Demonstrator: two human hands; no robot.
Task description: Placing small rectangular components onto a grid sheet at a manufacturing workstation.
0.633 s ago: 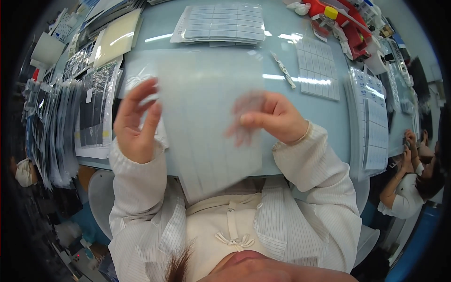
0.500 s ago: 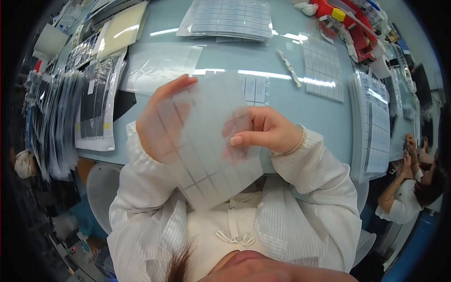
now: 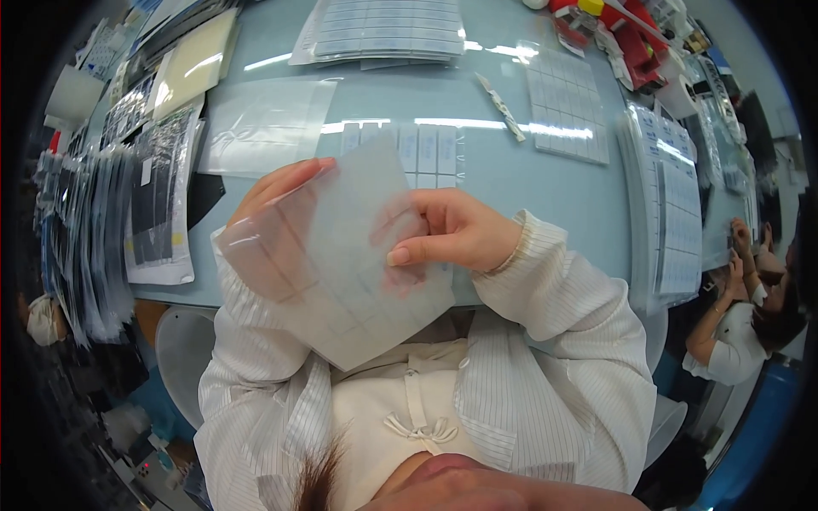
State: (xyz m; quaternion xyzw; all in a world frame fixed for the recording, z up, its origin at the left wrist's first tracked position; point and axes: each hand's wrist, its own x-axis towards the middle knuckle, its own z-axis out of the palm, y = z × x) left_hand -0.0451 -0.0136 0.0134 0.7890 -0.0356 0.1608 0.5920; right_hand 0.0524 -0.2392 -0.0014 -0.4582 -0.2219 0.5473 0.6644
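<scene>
A translucent plastic sheet [image 3: 354, 213] with a faint grid of lines hangs tilted in front of my chest, above the table's near edge. My right hand [image 3: 460, 232] pinches its right side, thumb on the near face and fingers showing blurred through the film. At the left edge, my left hand [image 3: 277, 187] holds the sheet from behind; its fingers are partly visible through it, and its thumb cannot be made out. Just beyond, a gridded label sheet [image 3: 436, 155] lies flat on the table, partly covered by the held one.
A clear film [image 3: 260, 123] lies left of centre, a stack of gridded sheets [image 3: 388, 30] at the back. A patterned craft knife [image 3: 501, 108] rests near a gridded pad [image 3: 568, 106]. Upright sheet stacks [image 3: 669, 204] flank the right side; hanging sleeves [image 3: 94, 230] the left. A co-worker [image 3: 737, 332] sits far right.
Both hands and the sheet have shifted slightly left in view. The sheet's left part now bends more around my left hand, and its grid lines look fainter. The table items also shift with the view.
</scene>
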